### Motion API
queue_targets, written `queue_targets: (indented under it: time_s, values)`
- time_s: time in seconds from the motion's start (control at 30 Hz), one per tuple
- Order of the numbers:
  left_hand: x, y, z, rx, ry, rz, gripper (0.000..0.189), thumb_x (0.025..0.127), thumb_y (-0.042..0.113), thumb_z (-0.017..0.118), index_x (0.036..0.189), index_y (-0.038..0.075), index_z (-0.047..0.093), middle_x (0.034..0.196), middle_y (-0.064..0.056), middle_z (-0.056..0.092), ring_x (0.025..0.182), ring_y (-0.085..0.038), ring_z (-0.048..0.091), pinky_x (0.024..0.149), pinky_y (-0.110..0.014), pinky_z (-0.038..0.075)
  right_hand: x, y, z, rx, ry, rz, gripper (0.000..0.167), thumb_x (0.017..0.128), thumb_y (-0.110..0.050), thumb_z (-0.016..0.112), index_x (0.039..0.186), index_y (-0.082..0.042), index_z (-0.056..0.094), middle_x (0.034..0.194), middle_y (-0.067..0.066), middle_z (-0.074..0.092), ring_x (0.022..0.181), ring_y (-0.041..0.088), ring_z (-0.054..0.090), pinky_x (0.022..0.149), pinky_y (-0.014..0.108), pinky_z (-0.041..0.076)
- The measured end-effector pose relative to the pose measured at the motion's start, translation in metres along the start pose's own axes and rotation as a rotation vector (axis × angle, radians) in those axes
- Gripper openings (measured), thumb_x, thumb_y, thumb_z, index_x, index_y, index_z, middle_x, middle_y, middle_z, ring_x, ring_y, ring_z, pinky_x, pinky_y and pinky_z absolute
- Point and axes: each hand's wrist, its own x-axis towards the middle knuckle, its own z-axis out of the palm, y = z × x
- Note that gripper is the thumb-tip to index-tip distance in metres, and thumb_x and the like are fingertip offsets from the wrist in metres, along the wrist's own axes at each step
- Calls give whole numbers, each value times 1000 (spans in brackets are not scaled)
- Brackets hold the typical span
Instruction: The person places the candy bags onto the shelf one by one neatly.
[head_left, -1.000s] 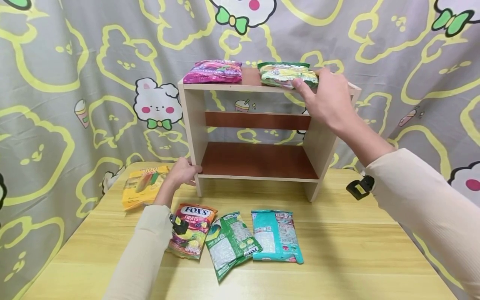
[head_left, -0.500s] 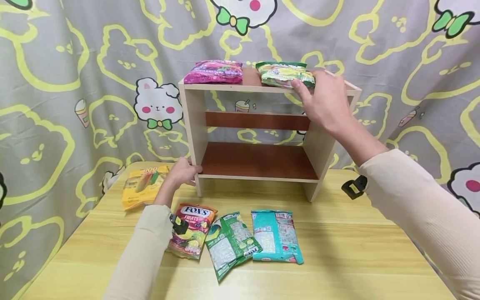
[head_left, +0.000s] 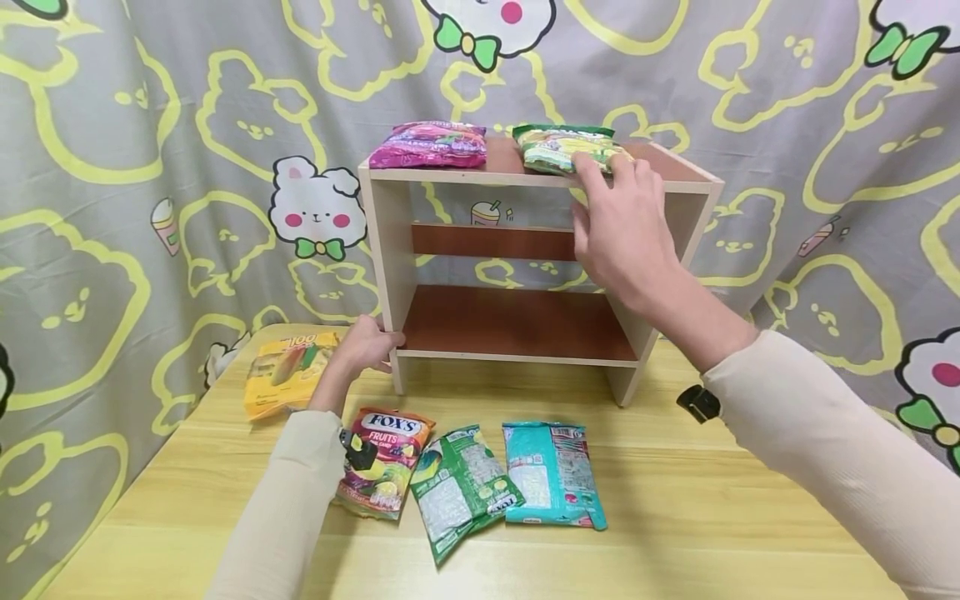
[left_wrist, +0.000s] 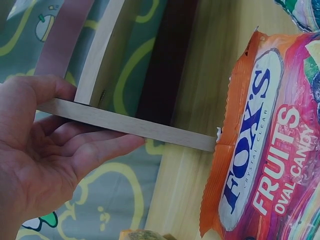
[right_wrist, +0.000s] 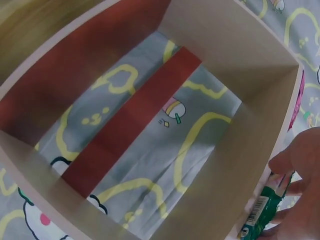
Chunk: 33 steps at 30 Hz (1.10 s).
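My left hand [head_left: 366,343] grips the left side panel of a small wooden shelf [head_left: 517,321], thumb on the inner side and fingers along the outside, as the left wrist view shows. On the shelf's top lies a green-and-yellow candy bag [head_left: 551,146]. The fingertips of my right hand [head_left: 628,225] touch this bag's front right part, while the thumb hangs lower, by the shelf's front edge. In the right wrist view the bag's green end [right_wrist: 262,212] shows beside the fingers. A pink-purple candy bag [head_left: 429,146] rests at the top's left end.
On the wooden table [head_left: 720,500] in front of the shelf lie an orange-red Fox's fruit candy bag [head_left: 382,467], a green bag [head_left: 465,492] and a teal bag [head_left: 551,475]. A yellow bag [head_left: 281,383] lies left of the shelf. A patterned curtain [head_left: 187,125] hangs behind.
My right hand has moved from the green-and-yellow bag's right end to its front, slightly left and lower. That bag has shifted slightly left. The left hand stays on the panel.
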Motion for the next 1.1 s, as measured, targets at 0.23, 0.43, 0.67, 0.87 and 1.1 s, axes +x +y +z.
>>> queue_targets:
  time_s: [0.23, 0.43, 0.67, 0.87, 1.1]
  values:
    - [0, 0, 0, 5, -4, 6, 35, 98, 21, 58, 119, -6, 65, 118, -23, 64, 103, -34, 66, 74, -38, 64, -2, 0, 3, 11, 10, -12, 48, 96, -7, 52, 143, -5, 46, 126, 33, 50, 114, 49, 41, 105, 58, 32]
    - [0, -1, -1, 9, -5, 0, 37, 99, 21, 57, 124, -6, 64, 123, -24, 64, 109, -37, 65, 76, -39, 64, 4, -4, 4, 40, -25, 25, 49, 95, -7, 49, 144, -6, 48, 131, 32, 50, 119, 48, 41, 110, 56, 30]
    - [0, -1, -1, 5, -5, -3, 33, 98, 21, 58, 115, -6, 66, 116, -23, 64, 102, -33, 65, 74, -38, 64, 14, -9, 11, 39, -62, 38, 49, 94, -8, 51, 143, -4, 48, 133, 32, 49, 122, 49, 42, 112, 57, 30]
    - [0, 0, 0, 2, -6, -2, 34, 98, 21, 58, 117, -6, 65, 118, -24, 64, 104, -35, 66, 74, -38, 64, 23, -16, 15, 35, -119, 83, 51, 96, -12, 53, 146, -7, 46, 139, 31, 47, 131, 48, 39, 118, 54, 26]
    - [0, -1, 0, -6, -12, -4, 38, 98, 22, 58, 123, -7, 63, 122, -26, 63, 108, -38, 66, 76, -40, 64, 31, -23, 20, 9, -202, 139, 56, 99, -21, 55, 151, -11, 40, 147, 28, 42, 139, 44, 32, 123, 50, 19]
